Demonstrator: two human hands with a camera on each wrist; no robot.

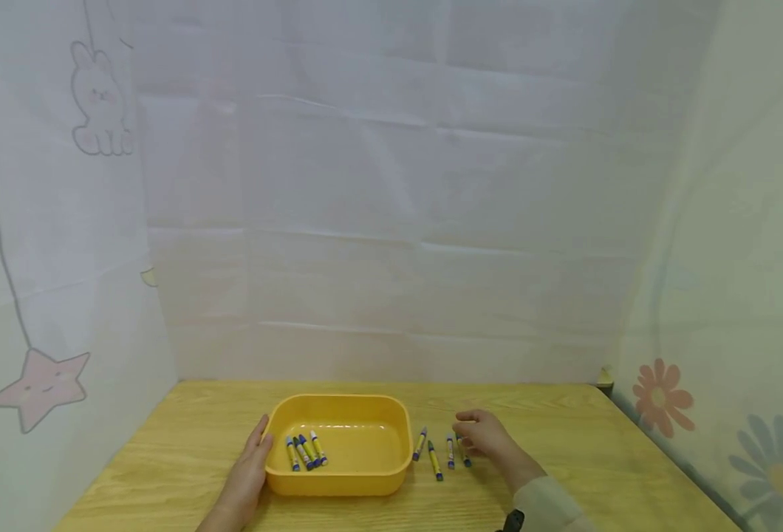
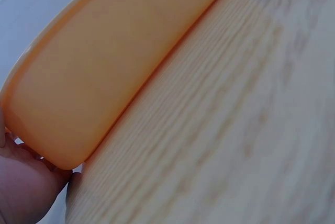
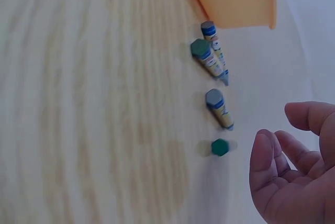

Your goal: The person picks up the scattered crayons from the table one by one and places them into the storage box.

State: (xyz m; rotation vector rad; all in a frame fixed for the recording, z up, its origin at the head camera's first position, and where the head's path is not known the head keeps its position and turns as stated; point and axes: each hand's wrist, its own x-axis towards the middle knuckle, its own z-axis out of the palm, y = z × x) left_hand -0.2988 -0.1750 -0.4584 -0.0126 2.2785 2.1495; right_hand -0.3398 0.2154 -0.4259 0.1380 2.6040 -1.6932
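A yellow plastic tub point(image 1: 338, 484) stands on the table, with several crayons point(image 1: 305, 451) lying in its left part. My left hand point(image 1: 248, 469) rests along the tub's left wall, fingers extended against the outside; the left wrist view shows that hand point(image 2: 31, 182) at the tub's end. Right of the tub lie several more crayons in yellow and blue wrappers, among them a green-ended crayon point(image 3: 201, 48) and a grey-ended crayon point(image 3: 214, 98). My right hand point(image 1: 487, 440) hovers beside the rightmost crayon point(image 1: 463, 451), its fingers loosely bent, thumb apart, nothing held.
The wood-grain table point(image 1: 185, 436) runs back to a creased white sheet point(image 1: 391, 281). Patterned sheets hang at both sides, with a pink star point(image 1: 42, 388) on the left one and flowers point(image 1: 660, 397) on the right one.
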